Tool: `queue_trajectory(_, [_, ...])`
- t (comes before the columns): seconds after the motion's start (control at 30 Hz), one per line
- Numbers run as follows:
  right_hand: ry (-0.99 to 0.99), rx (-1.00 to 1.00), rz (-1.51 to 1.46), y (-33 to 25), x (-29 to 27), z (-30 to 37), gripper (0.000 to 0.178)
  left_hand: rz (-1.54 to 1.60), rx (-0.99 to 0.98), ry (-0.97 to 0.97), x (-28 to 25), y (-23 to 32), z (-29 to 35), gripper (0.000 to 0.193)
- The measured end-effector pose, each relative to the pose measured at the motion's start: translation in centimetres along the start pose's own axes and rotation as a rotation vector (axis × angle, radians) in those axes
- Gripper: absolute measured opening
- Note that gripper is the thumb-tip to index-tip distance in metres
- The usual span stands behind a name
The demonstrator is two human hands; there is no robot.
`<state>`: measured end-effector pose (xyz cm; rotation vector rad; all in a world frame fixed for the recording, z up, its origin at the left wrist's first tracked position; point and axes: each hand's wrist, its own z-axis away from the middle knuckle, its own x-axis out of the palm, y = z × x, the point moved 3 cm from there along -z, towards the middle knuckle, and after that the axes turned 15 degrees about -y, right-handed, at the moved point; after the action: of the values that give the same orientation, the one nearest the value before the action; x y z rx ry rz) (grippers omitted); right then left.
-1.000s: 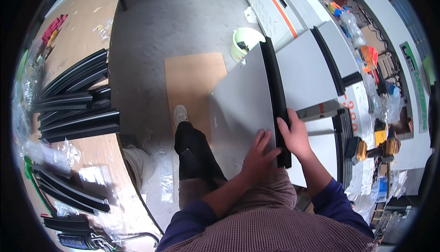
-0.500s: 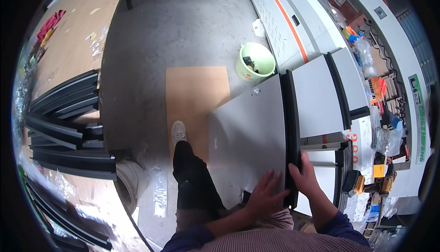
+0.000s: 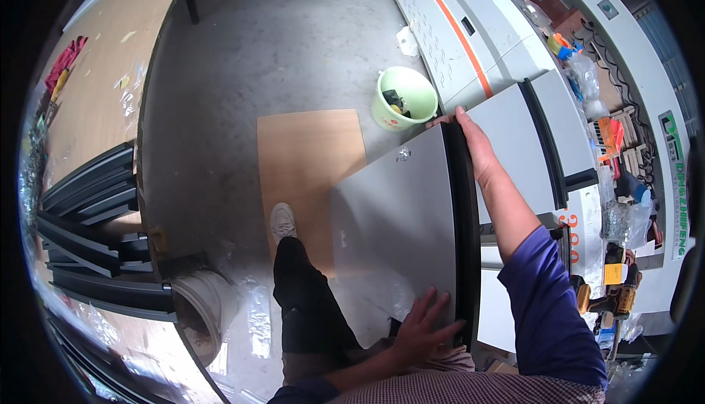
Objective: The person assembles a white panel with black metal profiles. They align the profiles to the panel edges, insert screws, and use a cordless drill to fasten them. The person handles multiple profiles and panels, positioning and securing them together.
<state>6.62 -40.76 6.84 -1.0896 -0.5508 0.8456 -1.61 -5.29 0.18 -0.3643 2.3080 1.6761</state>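
Observation:
A grey panel (image 3: 400, 235) with a black profile strip (image 3: 465, 235) along its right edge stands before me, tilted, beside my leg. My left hand (image 3: 422, 334) lies spread on the panel's near end, its thumb reaching toward the black strip. At the far end, my right hand (image 3: 476, 143) is closed round the panel's corner, thumb on the near side and fingertips showing past the edge. Part of its grip is hidden behind the strip. Just right of that hand is another light panel (image 3: 510, 143) with a black edge.
A pale green bucket (image 3: 405, 97) stands beyond the panel's far corner. On the floor lies a brown board (image 3: 308, 147). Left is a wooden table (image 3: 121, 29) bearing black profiles (image 3: 95, 184), with a white bucket (image 3: 209, 308) beside it. Cordless drills (image 3: 617, 301) lie at right.
My right hand has moved from the near part of the black strip forward to the panel's far corner. My left hand stays on the near end. The view has shifted slightly.

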Motion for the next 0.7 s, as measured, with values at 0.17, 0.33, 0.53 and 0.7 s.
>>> queue_trajectory(0.17, [0.054, -0.104, -0.135, 0.1, 1.0, 0.6, 0.050, -0.030, -0.032, -0.029, 0.0, 0.4, 0.0, 0.061])
queue_trajectory(0.33, [0.082, -0.080, -0.204, 0.2, 1.0, 0.8, 0.046, -0.075, -0.022, -0.029, -0.3, 0.8, -0.2, 0.058])
queue_trajectory(0.53, [0.190, -0.123, -0.134, 0.1, 0.7, 0.2, 0.044, -0.103, -0.024, 0.018, -0.4, 1.0, -0.7, 0.059])
queue_trajectory(0.7, [0.114, -0.138, -0.034, 1.1, 2.4, 4.6, 0.051, -0.101, -0.041, 0.003, -0.2, 0.6, -0.5, 0.058])
